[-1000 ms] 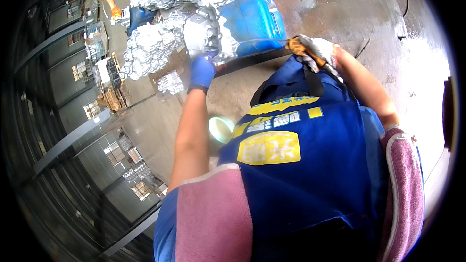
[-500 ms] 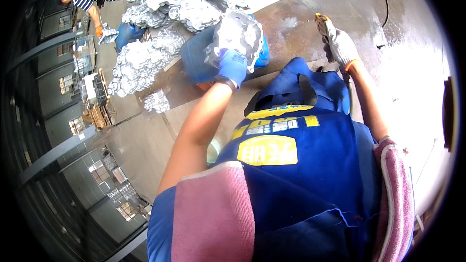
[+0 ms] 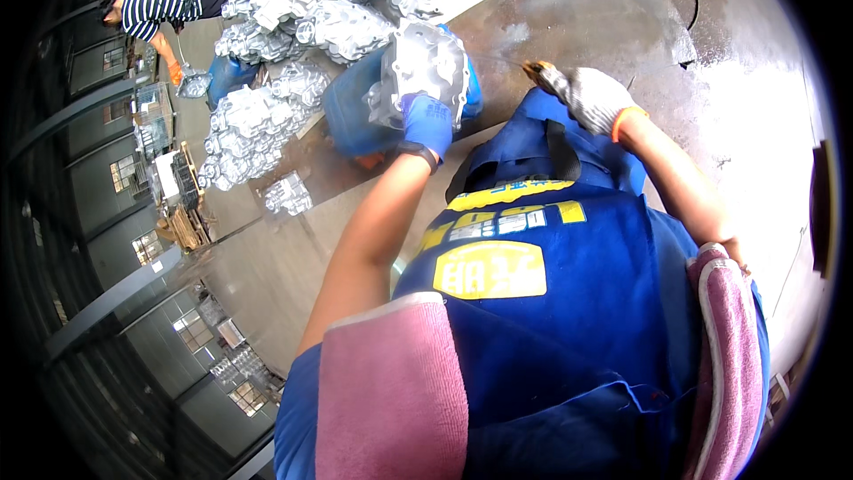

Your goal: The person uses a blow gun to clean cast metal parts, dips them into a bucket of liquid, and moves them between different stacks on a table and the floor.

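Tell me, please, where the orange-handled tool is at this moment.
In the head view, the orange-handled tool is in the right hand, right of the silver casting the left hand holds.

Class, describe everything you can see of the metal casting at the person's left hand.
The metal casting is silvery grey and looks like bare cast metal. Its outline is irregular, with a lobed rim carrying small holes; glare washes out some surface detail. A broad face is turned toward the camera. The blue-gloved left hand grips its lower edge. It overlaps a blue container in the view; whether it rests on it cannot be told.
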The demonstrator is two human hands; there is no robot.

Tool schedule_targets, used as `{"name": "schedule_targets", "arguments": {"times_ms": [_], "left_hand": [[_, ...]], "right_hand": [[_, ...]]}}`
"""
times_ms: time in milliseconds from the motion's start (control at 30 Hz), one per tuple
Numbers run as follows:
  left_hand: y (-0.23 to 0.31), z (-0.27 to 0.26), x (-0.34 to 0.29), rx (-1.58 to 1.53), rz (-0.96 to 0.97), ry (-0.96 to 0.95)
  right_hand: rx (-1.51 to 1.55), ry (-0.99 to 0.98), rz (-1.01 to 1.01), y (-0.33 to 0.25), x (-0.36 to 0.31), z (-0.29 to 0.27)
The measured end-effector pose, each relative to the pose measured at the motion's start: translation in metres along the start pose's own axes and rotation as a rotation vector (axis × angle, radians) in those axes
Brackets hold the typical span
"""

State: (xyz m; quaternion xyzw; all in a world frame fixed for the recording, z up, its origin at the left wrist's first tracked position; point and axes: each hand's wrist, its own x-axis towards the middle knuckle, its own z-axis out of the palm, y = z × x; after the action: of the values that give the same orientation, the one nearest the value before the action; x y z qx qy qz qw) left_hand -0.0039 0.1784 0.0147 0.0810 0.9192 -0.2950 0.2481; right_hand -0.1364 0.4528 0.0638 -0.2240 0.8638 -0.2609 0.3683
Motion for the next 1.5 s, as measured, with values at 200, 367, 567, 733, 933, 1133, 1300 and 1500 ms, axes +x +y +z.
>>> {"name": "schedule_targets", "arguments": {"times_ms": [200,367,567,733,933,1133,1300,1500], "left_hand": [[-0.02,0.002,0.001,-0.061,-0.021,0.091],[-0.109,0.01,0.006,-0.524,-0.132,0.24],[-0.142,0.081,-0.024,-1.699,-0.809,0.146],[-0.093,0.166,-0.024,-2.191,-1.056,0.178],[-0.098,0.191,-0.031,-2.406,-1.025,0.316],[-0.093,0.137,-0.055,-0.304,-0.389,-0.235],[-0.091,0.126,-0.078,-0.278,-0.279,-0.226],[-0.08,0.156,-0.082,-0.268,-0.288,-0.197]], "right_hand": [[0.558,-0.133,0.184,-0.005,0.002,-0.012],[0.936,-0.006,0.005,0.033,0.006,-0.009],[0.867,-0.057,0.08,0.05,-0.019,-0.009],[0.972,-0.157,0.229,0.047,-0.035,0.004],[0.605,-0.192,0.062,0.041,-0.045,-0.002],[1.169,-0.304,0.185,0.064,-0.024,0.008],[1.475,-0.336,0.173,0.044,-0.005,0.028],[1.415,-0.348,0.154,0.038,0.007,0.038]]}}
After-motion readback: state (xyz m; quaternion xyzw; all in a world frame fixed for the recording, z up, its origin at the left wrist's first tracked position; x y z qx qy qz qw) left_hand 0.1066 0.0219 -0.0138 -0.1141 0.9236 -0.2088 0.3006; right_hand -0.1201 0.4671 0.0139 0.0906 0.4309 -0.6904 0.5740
